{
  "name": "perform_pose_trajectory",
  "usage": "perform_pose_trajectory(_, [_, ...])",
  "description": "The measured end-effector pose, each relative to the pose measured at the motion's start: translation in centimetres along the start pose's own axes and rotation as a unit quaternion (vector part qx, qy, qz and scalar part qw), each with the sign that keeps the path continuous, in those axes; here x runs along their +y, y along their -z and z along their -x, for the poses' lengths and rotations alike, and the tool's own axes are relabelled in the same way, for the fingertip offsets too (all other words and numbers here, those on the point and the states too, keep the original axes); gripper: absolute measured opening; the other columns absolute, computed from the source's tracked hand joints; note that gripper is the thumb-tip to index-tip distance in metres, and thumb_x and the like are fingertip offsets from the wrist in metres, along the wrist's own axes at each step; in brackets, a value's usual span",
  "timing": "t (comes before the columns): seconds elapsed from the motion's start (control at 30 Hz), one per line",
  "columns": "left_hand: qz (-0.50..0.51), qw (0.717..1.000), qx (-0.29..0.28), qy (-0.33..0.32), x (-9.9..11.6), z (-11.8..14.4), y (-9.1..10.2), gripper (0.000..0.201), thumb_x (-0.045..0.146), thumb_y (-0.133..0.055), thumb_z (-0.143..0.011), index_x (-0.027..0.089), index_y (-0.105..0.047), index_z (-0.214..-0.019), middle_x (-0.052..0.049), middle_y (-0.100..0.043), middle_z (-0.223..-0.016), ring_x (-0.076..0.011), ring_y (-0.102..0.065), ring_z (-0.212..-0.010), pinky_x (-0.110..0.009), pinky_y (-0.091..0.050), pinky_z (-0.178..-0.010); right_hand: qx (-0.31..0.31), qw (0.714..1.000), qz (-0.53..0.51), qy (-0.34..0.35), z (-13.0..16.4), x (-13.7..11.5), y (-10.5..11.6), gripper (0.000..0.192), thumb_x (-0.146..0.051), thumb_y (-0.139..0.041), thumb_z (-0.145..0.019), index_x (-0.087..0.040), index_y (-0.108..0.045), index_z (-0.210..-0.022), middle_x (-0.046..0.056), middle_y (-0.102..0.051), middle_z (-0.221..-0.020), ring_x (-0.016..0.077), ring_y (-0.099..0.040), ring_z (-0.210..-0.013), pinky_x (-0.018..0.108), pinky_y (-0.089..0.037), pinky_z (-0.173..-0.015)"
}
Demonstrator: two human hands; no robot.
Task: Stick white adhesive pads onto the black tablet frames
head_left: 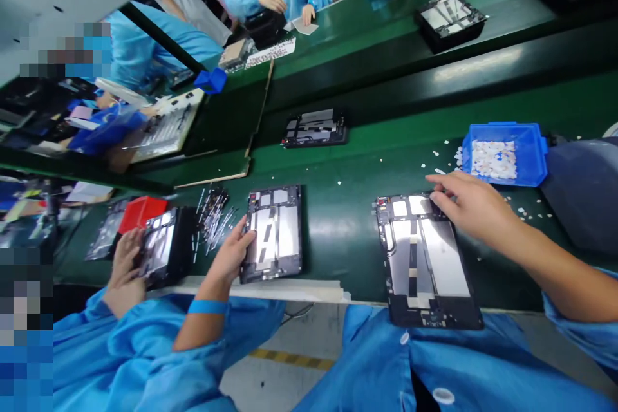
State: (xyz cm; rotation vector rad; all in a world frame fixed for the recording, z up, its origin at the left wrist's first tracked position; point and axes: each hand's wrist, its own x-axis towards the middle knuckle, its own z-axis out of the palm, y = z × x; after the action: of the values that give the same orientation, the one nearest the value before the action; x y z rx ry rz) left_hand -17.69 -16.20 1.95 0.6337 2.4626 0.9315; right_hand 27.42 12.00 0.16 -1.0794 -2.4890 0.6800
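My right hand [473,206] is over the top right corner of an opened tablet [429,257], its inner parts showing. Thumb and curled fingers are close together at that corner, the index finger stretched forward; anything small between them is hidden. This tablet overhangs the bench's front edge. Further left, my left hand [232,251], with a blue band on its wrist, grips the left edge of a second opened tablet [273,232], thumb on top. Beside the right hand stands a blue bin [531,154] of small white pieces, with more scattered around it.
A co-worker's hand [128,264] at left touches a stack of tablets [167,244] beside a red bin [142,212]. Thin strips [212,219] lie nearby. Another tablet [316,127] lies further back. Across the green bench [338,232], other workers sit near more tablets [451,16].
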Motion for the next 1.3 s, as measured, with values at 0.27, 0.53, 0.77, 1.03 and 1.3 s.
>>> perform_pose_trajectory(0.27, [-0.212,0.902,-0.069,-0.369,7.7,4.5,-9.7,0.033,0.031,-0.057,-0.098,0.023,-0.073,-0.126,-0.013,-0.074,-0.117,-0.0316,-0.066,-0.113,-0.050,-0.050,-0.106,-0.041,0.993,0.072,0.088,-0.9,-1.3,-3.3,0.036,-0.026,-0.049,-0.102,-0.018,-0.079,-0.119,0.012,-0.076,-0.102,0.0268,-0.068,-0.092,0.042,-0.052,-0.087])
perform_pose_trajectory(0.53, [-0.191,0.858,-0.163,-0.448,13.7,7.7,-21.6,0.027,0.025,-0.055,-0.104,0.020,-0.074,-0.123,-0.012,-0.070,-0.109,-0.0270,-0.065,-0.103,-0.042,-0.053,-0.095,-0.066,0.996,-0.001,0.052,-0.5,-2.5,-3.7,0.034,-0.023,-0.051,-0.101,-0.020,-0.080,-0.120,0.010,-0.077,-0.105,0.0240,-0.071,-0.095,0.036,-0.053,-0.084])
perform_pose_trajectory(0.77, [-0.006,0.878,-0.139,-0.459,11.7,7.1,-21.9,0.019,0.018,-0.055,-0.102,0.023,-0.074,-0.101,-0.007,-0.071,-0.105,-0.0205,-0.066,-0.102,-0.035,-0.054,-0.092,-0.090,0.986,-0.135,0.041,-2.3,-3.7,-4.5,0.030,-0.020,-0.055,-0.098,-0.024,-0.081,-0.114,0.006,-0.081,-0.110,0.0222,-0.074,-0.101,0.035,-0.055,-0.089])
perform_pose_trajectory(1.03, [0.138,0.940,-0.173,-0.260,12.6,9.5,-22.3,0.018,0.023,-0.064,-0.095,0.021,-0.071,-0.111,-0.005,-0.075,-0.100,-0.0162,-0.068,-0.087,-0.029,-0.053,-0.079,-0.107,0.959,-0.255,-0.059,-2.8,-4.6,-5.0,0.011,-0.030,-0.064,-0.085,-0.023,-0.073,-0.085,0.000,-0.075,-0.075,0.0165,-0.067,-0.066,0.027,-0.046,-0.060])
perform_pose_trajectory(1.3, [0.262,0.934,-0.225,-0.097,13.2,10.4,-23.0,0.010,0.023,-0.070,-0.087,0.016,-0.071,-0.094,-0.003,-0.074,-0.090,-0.0127,-0.065,-0.080,-0.025,-0.050,-0.075,-0.010,0.988,-0.152,0.018,-1.3,-4.6,-5.3,0.013,-0.027,-0.061,-0.093,-0.022,-0.073,-0.096,0.005,-0.076,-0.092,0.0207,-0.070,-0.082,0.032,-0.051,-0.074])
